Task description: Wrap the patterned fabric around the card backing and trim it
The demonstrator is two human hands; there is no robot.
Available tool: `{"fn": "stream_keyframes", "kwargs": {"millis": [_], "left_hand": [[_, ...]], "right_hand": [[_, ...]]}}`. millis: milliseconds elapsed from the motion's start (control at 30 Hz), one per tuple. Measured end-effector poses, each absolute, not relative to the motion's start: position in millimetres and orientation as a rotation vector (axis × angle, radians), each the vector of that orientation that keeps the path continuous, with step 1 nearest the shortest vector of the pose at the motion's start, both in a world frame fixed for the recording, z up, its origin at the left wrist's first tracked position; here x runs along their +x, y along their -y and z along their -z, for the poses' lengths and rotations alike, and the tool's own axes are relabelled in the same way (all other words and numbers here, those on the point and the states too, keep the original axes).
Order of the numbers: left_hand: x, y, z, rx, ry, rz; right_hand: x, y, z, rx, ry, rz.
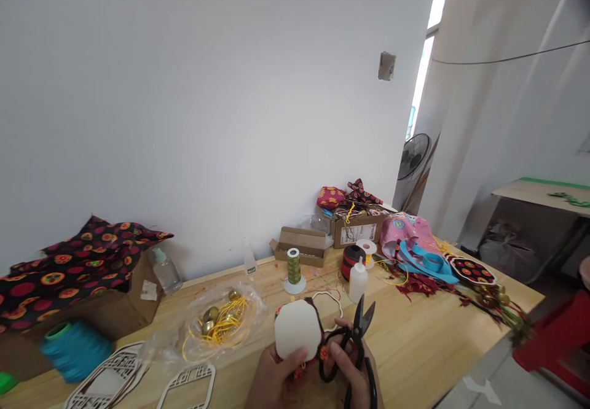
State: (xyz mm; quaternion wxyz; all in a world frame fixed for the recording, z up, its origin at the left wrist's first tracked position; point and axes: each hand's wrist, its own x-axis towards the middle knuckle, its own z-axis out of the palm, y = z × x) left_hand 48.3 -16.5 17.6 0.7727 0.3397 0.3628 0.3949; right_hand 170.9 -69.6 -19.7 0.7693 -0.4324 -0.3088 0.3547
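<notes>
My left hand (276,375) grips a white rounded-square panel (298,330) with dark patterned fabric along its edge, the thumb lying on its lower part. Black-handled scissors (362,326) are in my right hand (354,366), blades apart and pointing up. A small red-orange piece (324,352) shows between the two hands, beside the fingers of my right hand. Just behind lies a white wavy-edged frame (332,306), partly covered by the hands. A white squeeze bottle (357,281) stands beyond the scissors.
A green thread spool (294,268) and an open small box (299,244) stand near the wall. At left are a plastic bag of brass bells with yellow cords (221,320), a blue thread cone (74,350) and lattice frames (188,387). Patterned fabric and blue ribbon (426,261) lie at right.
</notes>
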Motion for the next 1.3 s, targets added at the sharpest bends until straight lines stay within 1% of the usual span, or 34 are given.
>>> {"fn": "stream_keyframes", "kwargs": {"millis": [167, 300, 467, 700, 967, 1167, 1300], "left_hand": [[44.6, 10.6, -19.2, 0.445, -0.806, -1.010], [44.9, 7.3, -17.6, 0.361, -0.749, -1.068], [44.3, 12.3, -23.4, 0.440, -0.580, -1.039], [44.4, 19.8, -25.6, 0.556, -0.539, -1.028], [27.8, 16.1, -33.5, 0.357, -0.459, -0.999], [24.0, 14.5, -37.0, 0.524, -0.576, -0.968], [25.9, 12.5, -35.5, 0.502, -0.590, -1.048]], "right_hand": [[167.1, 68.4, 16.8, -0.950, 0.710, -0.876], [148.7, 65.4, 9.0, -0.965, 0.738, -1.001], [129.5, 54.6, -8.5, -0.915, 0.638, -0.817], [142.5, 49.3, -22.8, -0.997, 0.670, -0.791], [151.4, 58.6, -41.4, -1.065, 0.782, -0.830], [159.7, 52.1, -48.8, -1.109, 0.942, -0.979], [165.3, 54.5, -39.4, -1.131, 1.053, -0.959]]}}
